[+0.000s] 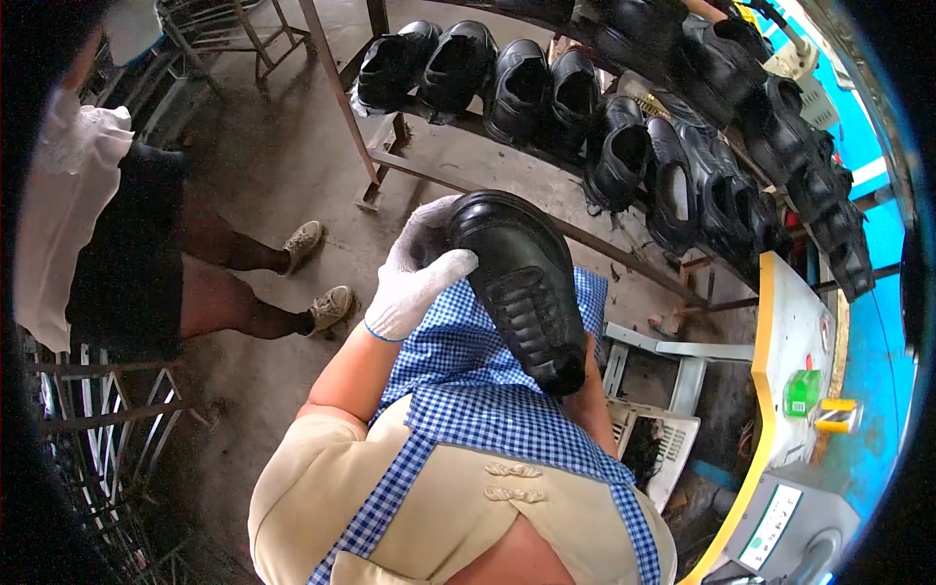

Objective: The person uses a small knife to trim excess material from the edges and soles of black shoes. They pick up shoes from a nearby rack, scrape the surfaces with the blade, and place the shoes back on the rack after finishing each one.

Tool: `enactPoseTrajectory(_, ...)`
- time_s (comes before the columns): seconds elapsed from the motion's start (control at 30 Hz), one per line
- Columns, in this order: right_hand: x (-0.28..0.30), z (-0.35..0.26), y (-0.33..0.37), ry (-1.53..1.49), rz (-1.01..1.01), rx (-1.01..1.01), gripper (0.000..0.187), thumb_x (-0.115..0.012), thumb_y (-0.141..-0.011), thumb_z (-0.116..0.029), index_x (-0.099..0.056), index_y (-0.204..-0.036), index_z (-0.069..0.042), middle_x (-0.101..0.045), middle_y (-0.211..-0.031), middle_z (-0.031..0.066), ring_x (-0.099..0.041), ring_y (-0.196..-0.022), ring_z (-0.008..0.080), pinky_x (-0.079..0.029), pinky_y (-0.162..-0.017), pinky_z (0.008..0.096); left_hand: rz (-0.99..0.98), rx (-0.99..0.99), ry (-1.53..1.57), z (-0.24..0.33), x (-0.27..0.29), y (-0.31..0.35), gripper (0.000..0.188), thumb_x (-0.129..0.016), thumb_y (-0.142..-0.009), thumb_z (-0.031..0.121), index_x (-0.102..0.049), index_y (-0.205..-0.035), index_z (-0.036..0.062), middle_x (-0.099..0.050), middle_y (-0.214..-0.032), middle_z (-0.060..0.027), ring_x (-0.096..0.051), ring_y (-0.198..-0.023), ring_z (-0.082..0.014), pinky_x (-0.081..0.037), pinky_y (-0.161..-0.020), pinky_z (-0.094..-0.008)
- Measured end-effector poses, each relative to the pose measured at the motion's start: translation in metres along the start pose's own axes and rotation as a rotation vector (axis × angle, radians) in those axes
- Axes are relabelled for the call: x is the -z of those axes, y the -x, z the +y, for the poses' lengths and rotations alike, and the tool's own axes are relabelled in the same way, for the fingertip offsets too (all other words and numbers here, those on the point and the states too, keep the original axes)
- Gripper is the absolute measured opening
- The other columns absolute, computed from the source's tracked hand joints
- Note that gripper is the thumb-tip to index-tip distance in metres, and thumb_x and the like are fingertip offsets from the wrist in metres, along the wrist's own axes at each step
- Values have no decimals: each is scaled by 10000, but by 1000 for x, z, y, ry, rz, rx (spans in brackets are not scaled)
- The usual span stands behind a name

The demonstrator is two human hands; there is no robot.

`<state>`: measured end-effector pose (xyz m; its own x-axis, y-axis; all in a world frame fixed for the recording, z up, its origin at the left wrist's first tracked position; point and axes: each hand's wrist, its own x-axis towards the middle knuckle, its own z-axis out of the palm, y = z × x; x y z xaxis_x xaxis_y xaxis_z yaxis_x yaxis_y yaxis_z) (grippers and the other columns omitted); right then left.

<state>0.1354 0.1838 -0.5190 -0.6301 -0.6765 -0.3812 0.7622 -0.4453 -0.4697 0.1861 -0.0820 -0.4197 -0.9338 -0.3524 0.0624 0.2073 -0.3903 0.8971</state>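
Note:
A black lace-up leather shoe (526, 288) is held up in front of my checked apron, its toe pointing away and its upper facing up. My left hand (429, 263), in a white knit glove, is closed round the left side of the toe, thumb on top. Behind the shoe's heel end, only the edge of my right hand (590, 356) shows next to the forearm. The shoe hides the fingers of that hand, so their grip is not visible.
A metal rack (429, 171) ahead carries rows of black shoes (522, 88). On my right stands a white, yellow-edged worktable (780, 322) with a green container (801, 393) and a yellow roll (837, 415). Another person (127, 253) stands at left, beside metal frames (107, 419).

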Motion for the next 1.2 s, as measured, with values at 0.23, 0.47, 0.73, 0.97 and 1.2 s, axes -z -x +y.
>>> enactPoseTrajectory(0.23, -30, -18, 50, 186, 420, 52, 610, -511, -972, -508, -548, -1325, -12, -648, -1229, 137, -637, -1101, 243, -524, -934, 382, 17, 76, 53, -18, 8, -4, 649, -777, -823, 222, -490, -1364, 5, -575, -1300, -88, -519, -1228, -203, -393, -1077, -357)
enactPoseTrajectory(0.47, 39, -18, 67, 347, 433, 128, 559, -546, -973, -458, -550, -1318, -18, -644, -1241, 119, -629, -1120, 237, -505, -952, 380, 41, 122, 74, -40, 13, -10, 642, -807, -798, 239, -518, -1326, 15, -586, -1248, -77, -533, -1183, -191, -410, -1052, -350)
enactPoseTrajectory(0.73, 21, -9, 73, 1040, 296, 278, 530, -716, -872, -97, -509, -1357, -45, -626, -1272, 124, -616, -1077, 188, -497, -933, 333, 21, 69, 26, -32, 3, -14, 708, -813, -788, 219, -467, -1379, 39, -563, -1289, -85, -522, -1204, -194, -403, -1064, -353)
enactPoseTrajectory(0.97, 33, 12, 30, 772, -274, 299, 557, -612, -942, -270, -434, -1405, -17, -581, -1257, 176, -653, -881, 265, -560, -703, 310, 85, 86, -305, -32, 17, -42, 597, -750, -835, 293, -521, -1333, 56, -600, -1213, -80, -541, -1154, -178, -407, -1038, -317)
enactPoseTrajectory(1.2, 36, 13, 11, -272, -307, -381, 583, -539, -962, -426, -451, -1394, -46, -608, -1129, 265, -607, -568, 229, -365, -249, 201, 103, 125, -382, -52, 39, -51, 514, -691, -906, 349, -534, -1326, 99, -599, -1223, -78, -528, -1168, -163, -395, -1035, -310)
